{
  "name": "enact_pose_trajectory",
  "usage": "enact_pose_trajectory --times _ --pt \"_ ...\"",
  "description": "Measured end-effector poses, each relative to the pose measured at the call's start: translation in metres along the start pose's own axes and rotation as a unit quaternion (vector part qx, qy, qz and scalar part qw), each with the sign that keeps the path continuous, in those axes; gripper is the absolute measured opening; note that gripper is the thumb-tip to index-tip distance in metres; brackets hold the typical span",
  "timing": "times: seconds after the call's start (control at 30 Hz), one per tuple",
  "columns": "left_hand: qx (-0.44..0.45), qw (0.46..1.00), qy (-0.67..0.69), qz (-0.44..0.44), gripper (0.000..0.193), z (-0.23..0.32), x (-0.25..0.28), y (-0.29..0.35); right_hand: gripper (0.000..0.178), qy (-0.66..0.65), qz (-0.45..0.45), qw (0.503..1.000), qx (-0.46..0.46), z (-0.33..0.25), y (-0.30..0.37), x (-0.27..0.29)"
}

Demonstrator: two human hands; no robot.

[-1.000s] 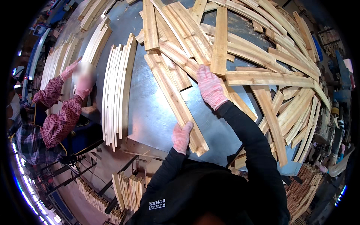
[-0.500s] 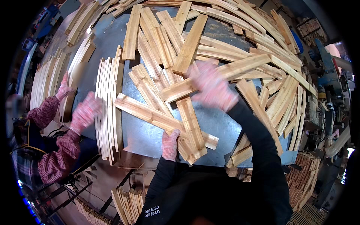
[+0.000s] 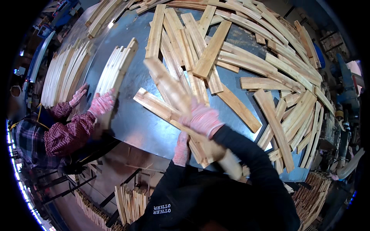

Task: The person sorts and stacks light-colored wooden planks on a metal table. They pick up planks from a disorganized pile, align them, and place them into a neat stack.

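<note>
My right hand [image 3: 203, 118], in a pink-and-white knit glove, is closed around a wooden board [image 3: 163, 75] that is blurred by motion and slants across the boards in front of me. My left hand [image 3: 181, 149], gloved alike, grips a few overlapping wooden boards [image 3: 197, 152] by the table's near edge, its thumb on top. Another light board [image 3: 154, 104] runs out from these to the upper left. Just beyond, more loose boards [image 3: 212, 50] lie crisscrossed on the grey metal table [image 3: 142, 131].
At the left a co-worker's gloved hands [image 3: 102, 103] touch a row of pale boards [image 3: 115, 73]; more rows [image 3: 65, 73] stand behind. Loose boards [image 3: 300, 115] pile up at the right. Stacked wood [image 3: 312, 196] stands below the table at the right, machinery [image 3: 343, 100] beyond.
My right hand has come down and left toward my left hand, bringing a board along. The co-worker's hand now rests on the pale row, which has shifted. The whole view has turned slightly.
</note>
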State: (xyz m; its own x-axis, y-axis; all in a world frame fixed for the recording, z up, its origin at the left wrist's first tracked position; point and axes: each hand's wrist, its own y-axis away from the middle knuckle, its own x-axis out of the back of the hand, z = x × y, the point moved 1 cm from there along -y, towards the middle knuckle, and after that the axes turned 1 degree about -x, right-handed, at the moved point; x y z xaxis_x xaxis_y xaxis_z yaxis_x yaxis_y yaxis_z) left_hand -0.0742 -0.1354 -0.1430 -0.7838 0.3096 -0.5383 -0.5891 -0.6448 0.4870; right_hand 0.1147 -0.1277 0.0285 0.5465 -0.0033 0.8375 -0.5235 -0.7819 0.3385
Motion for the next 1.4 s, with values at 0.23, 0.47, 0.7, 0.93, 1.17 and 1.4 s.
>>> enact_pose_trajectory --times 0.23,0.47,0.7,0.93,1.17,1.4 --pt "0.038 0.996 -0.071 0.03 0.065 0.035 -0.047 0.009 0.092 -0.083 0.27 0.954 -0.1 0.028 -0.124 0.05" --pt "0.055 0.993 -0.1 0.008 0.06 0.042 -0.057 0.009 0.111 -0.182 0.203 0.945 -0.181 0.1 -0.154 0.051" --pt "0.147 0.984 -0.096 0.021 0.067 0.045 -0.05 -0.008 0.098 0.037 0.096 0.97 -0.222 0.119 0.035 0.05" --pt "0.159 0.985 -0.063 0.021 0.073 0.031 -0.066 -0.017 0.075 -0.195 0.114 0.967 -0.117 0.141 0.021 -0.018" --pt "0.191 0.981 0.015 -0.032 0.053 0.036 -0.08 -0.026 0.083 -0.383 0.061 0.905 -0.175 0.113 -0.005 -0.034" --pt "0.121 0.987 0.103 0.032 0.045 0.007 -0.102 -0.048 0.07 -0.117 0.158 0.964 -0.178 0.129 0.056 0.016"
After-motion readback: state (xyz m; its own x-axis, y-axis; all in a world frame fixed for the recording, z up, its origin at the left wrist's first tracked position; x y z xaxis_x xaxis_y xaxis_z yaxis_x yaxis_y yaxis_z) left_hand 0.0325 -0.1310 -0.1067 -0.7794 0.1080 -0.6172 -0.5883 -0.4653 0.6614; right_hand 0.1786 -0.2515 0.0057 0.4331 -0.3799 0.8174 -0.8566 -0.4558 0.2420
